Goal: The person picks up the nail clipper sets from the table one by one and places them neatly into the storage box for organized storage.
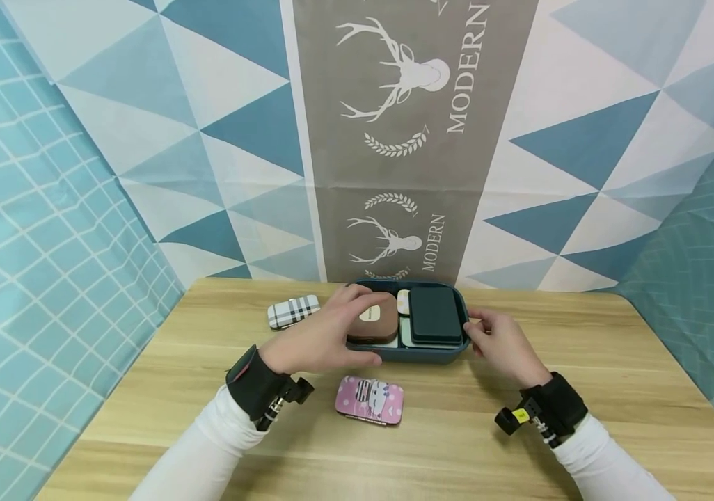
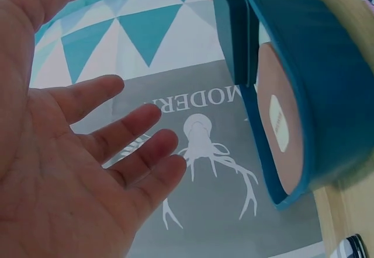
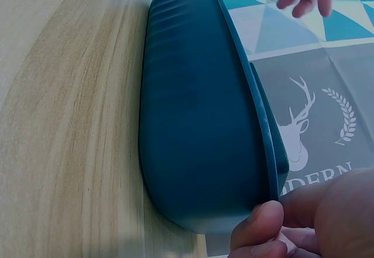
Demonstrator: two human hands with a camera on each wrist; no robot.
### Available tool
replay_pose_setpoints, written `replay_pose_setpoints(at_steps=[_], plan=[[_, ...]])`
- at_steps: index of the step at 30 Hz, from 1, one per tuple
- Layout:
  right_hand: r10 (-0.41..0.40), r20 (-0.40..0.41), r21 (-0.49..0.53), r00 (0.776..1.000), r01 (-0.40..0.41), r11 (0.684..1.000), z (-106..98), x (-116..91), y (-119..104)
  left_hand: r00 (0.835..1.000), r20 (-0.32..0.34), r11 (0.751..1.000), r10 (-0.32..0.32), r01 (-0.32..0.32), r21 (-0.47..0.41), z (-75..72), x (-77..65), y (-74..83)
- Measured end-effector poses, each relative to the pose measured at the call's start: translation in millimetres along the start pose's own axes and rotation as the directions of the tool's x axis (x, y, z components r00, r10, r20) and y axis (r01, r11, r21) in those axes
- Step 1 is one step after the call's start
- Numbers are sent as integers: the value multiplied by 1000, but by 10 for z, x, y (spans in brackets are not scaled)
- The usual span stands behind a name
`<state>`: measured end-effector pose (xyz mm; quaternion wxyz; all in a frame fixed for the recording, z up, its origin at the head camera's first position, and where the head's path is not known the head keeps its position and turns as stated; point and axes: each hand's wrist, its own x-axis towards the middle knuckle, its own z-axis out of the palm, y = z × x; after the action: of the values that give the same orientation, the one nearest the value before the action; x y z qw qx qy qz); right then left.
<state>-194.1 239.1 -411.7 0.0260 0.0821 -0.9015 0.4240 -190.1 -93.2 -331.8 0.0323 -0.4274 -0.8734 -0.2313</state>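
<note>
A dark blue storage box (image 1: 421, 355) stands against the back of the table. Inside it, on the left, lies a brown rounded case (image 1: 384, 325) with a pale label. A dark green rectangular case (image 1: 435, 313) is stacked in the right part, over a paler item. My right hand (image 1: 506, 346) pinches the box's right rim between thumb and fingers, plainest in the right wrist view. My left hand (image 1: 322, 335) hovers by the box's left end, its fingers spread and relaxed; the left wrist view has them apart from the box (image 2: 342, 89), holding nothing.
In front of the box lies a pink tin (image 1: 369, 401) with a cartoon cat. A black-and-white plaid case (image 1: 292, 310) sits left of the box, beyond the left hand. A patterned cloth (image 1: 394, 167) rises behind the table's back edge.
</note>
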Motion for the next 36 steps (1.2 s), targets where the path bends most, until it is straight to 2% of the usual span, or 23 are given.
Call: replay_pose_setpoints(at_steps=[7, 20, 28, 36], plan=[[0, 2, -6, 1000, 0, 1000, -13, -5, -4, 1000, 20, 999, 9, -8, -32, 28, -70, 2], [-1, 5, -14, 1000, 1, 1000, -7, -10, 2, 997, 58, 998, -51, 48, 45, 113, -226, 8], [-6, 3, -9, 1000, 7, 1000, -2, -4, 2, 997, 71, 1000, -7, 7, 2, 210, -304, 24], [-7, 5, -6, 1000, 7, 1000, 1, -7, -4, 991, 127, 999, -31, 29, 12, 320, -373, 32]])
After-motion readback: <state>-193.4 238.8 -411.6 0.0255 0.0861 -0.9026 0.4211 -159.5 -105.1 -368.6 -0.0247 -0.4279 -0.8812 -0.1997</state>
